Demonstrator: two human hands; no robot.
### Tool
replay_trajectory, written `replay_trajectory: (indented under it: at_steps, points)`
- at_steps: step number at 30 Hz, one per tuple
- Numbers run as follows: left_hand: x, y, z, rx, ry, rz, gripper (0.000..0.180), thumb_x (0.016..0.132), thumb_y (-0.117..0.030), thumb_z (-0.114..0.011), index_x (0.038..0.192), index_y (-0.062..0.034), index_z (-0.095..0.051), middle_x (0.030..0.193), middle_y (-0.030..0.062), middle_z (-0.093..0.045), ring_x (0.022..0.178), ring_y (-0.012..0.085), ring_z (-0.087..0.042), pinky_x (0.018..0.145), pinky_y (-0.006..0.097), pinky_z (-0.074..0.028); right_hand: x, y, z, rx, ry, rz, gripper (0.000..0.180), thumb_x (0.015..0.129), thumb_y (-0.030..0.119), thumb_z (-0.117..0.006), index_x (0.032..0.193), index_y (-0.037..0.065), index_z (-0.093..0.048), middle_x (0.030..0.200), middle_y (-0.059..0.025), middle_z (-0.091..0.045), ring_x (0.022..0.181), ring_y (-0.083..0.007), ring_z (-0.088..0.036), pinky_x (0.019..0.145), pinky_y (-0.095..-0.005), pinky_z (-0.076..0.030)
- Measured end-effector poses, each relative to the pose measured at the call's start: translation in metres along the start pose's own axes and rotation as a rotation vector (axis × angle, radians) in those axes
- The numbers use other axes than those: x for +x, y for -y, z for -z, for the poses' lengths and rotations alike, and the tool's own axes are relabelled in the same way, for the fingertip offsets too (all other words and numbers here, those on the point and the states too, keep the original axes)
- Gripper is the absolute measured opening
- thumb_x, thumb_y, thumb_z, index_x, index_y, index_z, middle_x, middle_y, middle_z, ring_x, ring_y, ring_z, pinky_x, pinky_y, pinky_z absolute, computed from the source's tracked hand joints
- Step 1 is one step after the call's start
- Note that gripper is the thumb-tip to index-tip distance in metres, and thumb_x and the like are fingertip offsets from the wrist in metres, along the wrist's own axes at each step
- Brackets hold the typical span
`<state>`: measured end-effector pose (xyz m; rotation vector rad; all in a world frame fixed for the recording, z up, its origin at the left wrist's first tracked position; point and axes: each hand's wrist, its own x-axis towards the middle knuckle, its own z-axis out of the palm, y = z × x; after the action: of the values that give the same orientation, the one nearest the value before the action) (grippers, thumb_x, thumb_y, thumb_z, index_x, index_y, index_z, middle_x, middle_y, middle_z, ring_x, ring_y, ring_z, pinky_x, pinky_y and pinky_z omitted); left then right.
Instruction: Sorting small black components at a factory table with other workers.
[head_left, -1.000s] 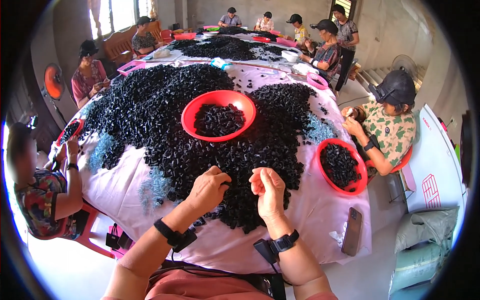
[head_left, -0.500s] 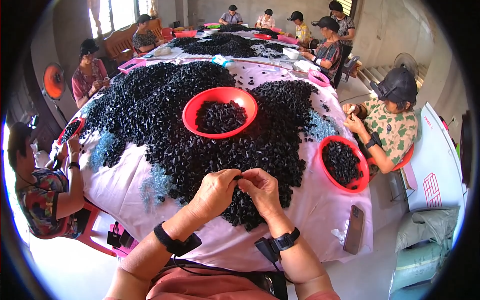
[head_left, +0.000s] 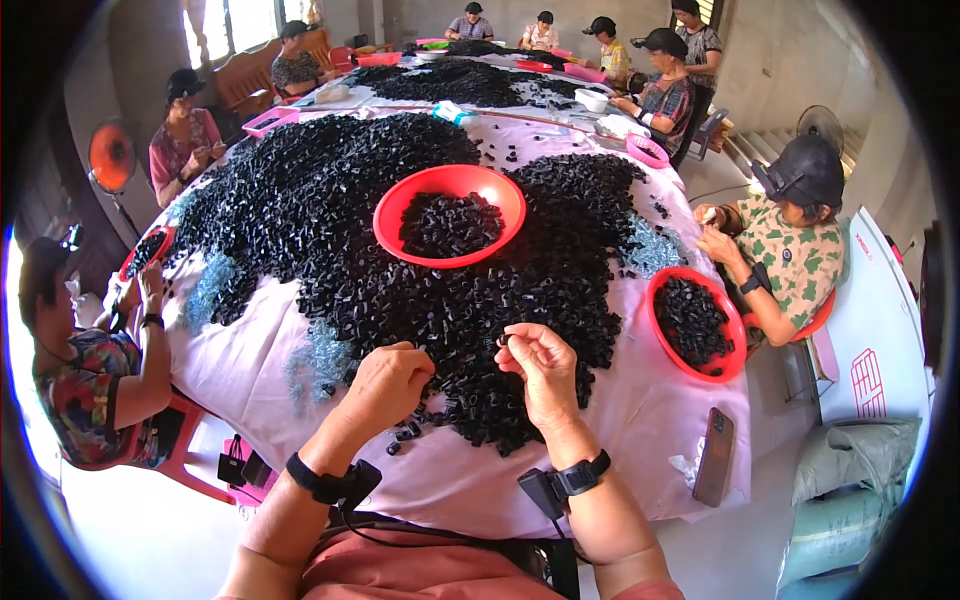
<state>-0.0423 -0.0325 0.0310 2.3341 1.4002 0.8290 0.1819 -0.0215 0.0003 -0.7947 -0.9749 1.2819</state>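
A heap of small black ring-like pieces [head_left: 470,315] covers much of the table in front of me. At its near edge my left hand [head_left: 385,388] has its fingers bent together, and whatever is between them is hidden. My right hand [head_left: 543,375] is raised over the heap and pinches a small black piece [head_left: 503,341] between thumb and forefinger. A red bowl [head_left: 449,262] part filled with the same black pieces stands on the heap, beyond both hands. A few loose pieces lie on the cloth beneath my left hand.
Clumps of clear bluish scraps [head_left: 318,360] lie at the heap's left and right edges. To the right are a second red bowl [head_left: 738,355] of black pieces and a phone [head_left: 713,457] on the pink tablecloth [head_left: 640,470]. Several people with caps sit around the long table.
My hands were together over the heap with a black piece between them. They have parted: the left went left and down, the right moved slightly right with a piece in its fingertips.
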Motion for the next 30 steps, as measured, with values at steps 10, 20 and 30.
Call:
replay_trajectory:
  at_steps: [10,20,30]
  points:
    - [-0.019,0.003,0.007,0.003,0.058,0.041,0.01,0.077,-0.005,-0.061,0.082,-0.0026,-0.07,0.08,0.0134,-0.065,0.074,0.0334,-0.065,0.067,0.04,-0.052,0.002,-0.001,0.003,0.152,-0.024,-0.047,0.01,0.094,0.013,-0.065,0.102,0.006,-0.066,0.085,-0.0035,-0.068,0.069,-0.0088,-0.063,0.063,-0.0225,-0.052]
    - [-0.026,-0.003,-0.001,0.093,0.226,-0.098,0.006,0.073,-0.006,-0.063,0.077,-0.0048,-0.067,0.076,0.0119,-0.061,0.077,0.0328,-0.062,0.067,0.043,-0.051,0.003,0.001,0.003,0.201,-0.038,-0.032,0.01,0.092,0.01,-0.066,0.102,0.007,-0.064,0.086,-0.0047,-0.068,0.068,-0.009,-0.061,0.062,-0.0217,-0.05]
    - [-0.03,-0.023,0.004,0.22,0.332,0.014,0.004,0.074,-0.008,-0.065,0.074,-0.0063,-0.068,0.089,0.0118,-0.062,0.092,0.0325,-0.061,0.075,0.042,-0.051,0.0,0.001,0.003,0.215,0.016,-0.032,0.013,0.092,0.01,-0.066,0.105,0.007,-0.066,0.088,-0.0042,-0.069,0.072,-0.0094,-0.062,0.065,-0.0224,-0.051]
